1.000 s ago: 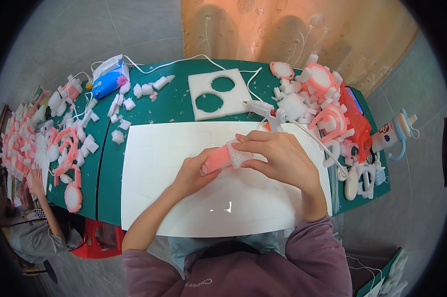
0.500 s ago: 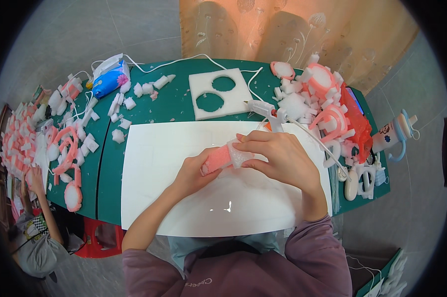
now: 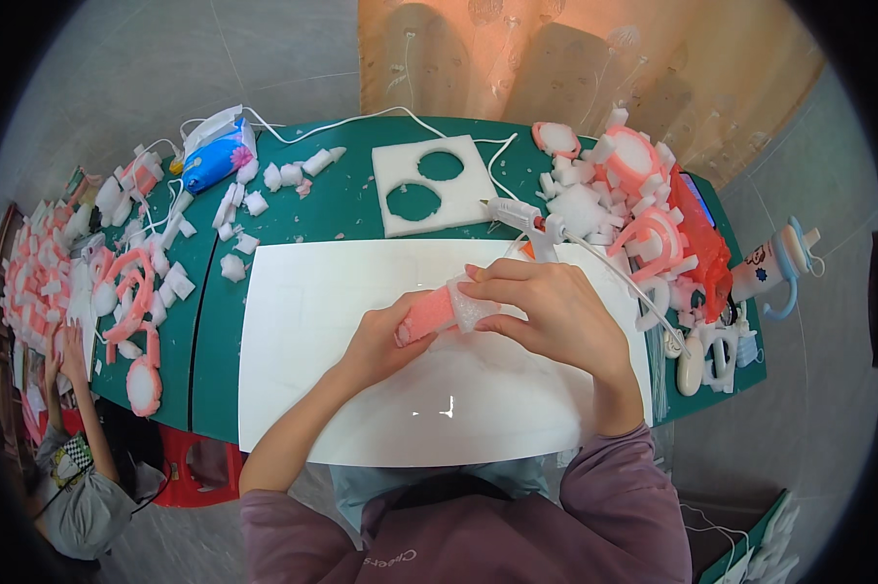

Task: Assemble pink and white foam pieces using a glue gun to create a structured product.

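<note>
Pink foam piece (image 3: 427,313) pinched by left hand (image 3: 380,343), right hand (image 3: 546,311) clasping its white end, over white sheet (image 3: 303,321)

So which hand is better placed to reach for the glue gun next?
Right. The right hand lies just below the white glue gun, fingers on the white foam bit. The left hand grips the pink foam strip, farther away.

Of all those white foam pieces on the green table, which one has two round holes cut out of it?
The flat square white foam slab at the far middle of the green table, just beyond the big white sheet. The other white bits are small solid chunks.
</note>
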